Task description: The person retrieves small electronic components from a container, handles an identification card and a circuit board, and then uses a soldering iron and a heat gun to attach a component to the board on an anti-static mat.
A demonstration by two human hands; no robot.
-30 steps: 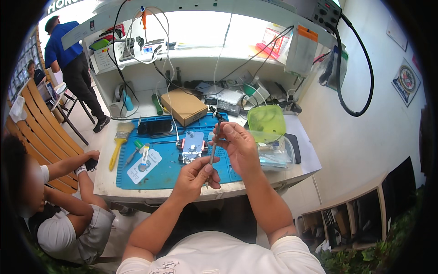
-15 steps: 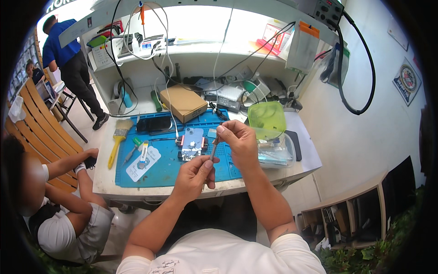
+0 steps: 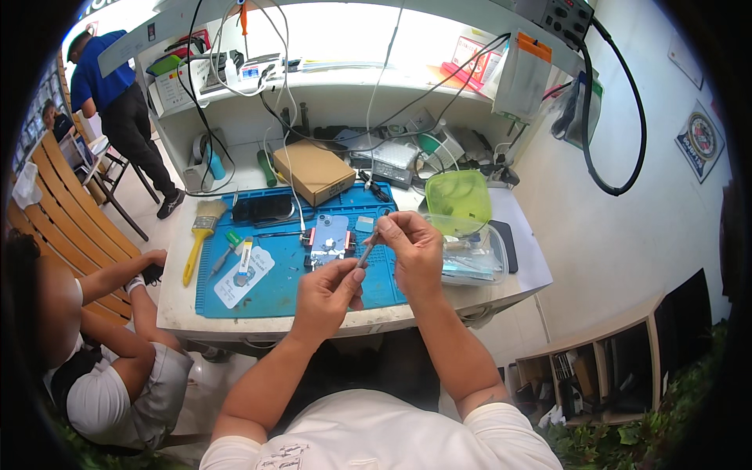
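Grip: your L hand [image 3: 323,296] & R hand [image 3: 415,252] both pinched on slim grey tool [image 3: 366,254], tilted, over blue mat [image 3: 291,304], near phone [image 3: 330,240]. Risk: if either pinch slips, tool could drop, poss. scratch phone's back.

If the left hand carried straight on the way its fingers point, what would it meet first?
Probably the right hand, up and to the right, pinching the same thin grey tool that the left hand holds; depth is unclear from this single view.
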